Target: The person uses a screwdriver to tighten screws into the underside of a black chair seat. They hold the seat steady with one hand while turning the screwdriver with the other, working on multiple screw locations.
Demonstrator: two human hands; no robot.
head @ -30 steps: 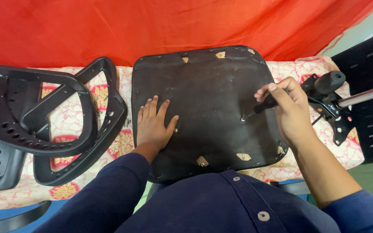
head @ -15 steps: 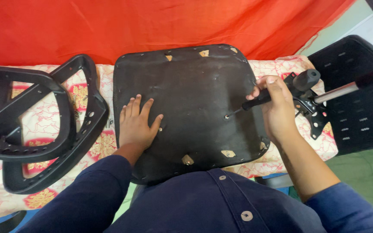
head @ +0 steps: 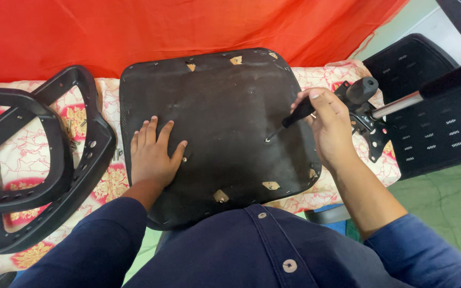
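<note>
A black chair seat base (head: 225,101) lies upside down on a patterned cloth in front of me. My left hand (head: 153,154) rests flat on its left part, fingers spread, beside a small screw hole. My right hand (head: 329,125) grips a black-handled screwdriver (head: 289,121) whose tip sits in a screw hole right of the seat's middle. Tan patches show along the seat's edges.
A black plastic chair frame (head: 38,160) lies at the left on the red-and-cream cloth (head: 108,184). A black chair mechanism with a metal lever (head: 380,114) sits right of the seat, next to a black perforated chair back (head: 433,117). A red curtain (head: 161,26) hangs behind.
The view has shifted a little, so everything sits slightly lower and left in frame. Both hands stay in the same places on the seat and the screwdriver.
</note>
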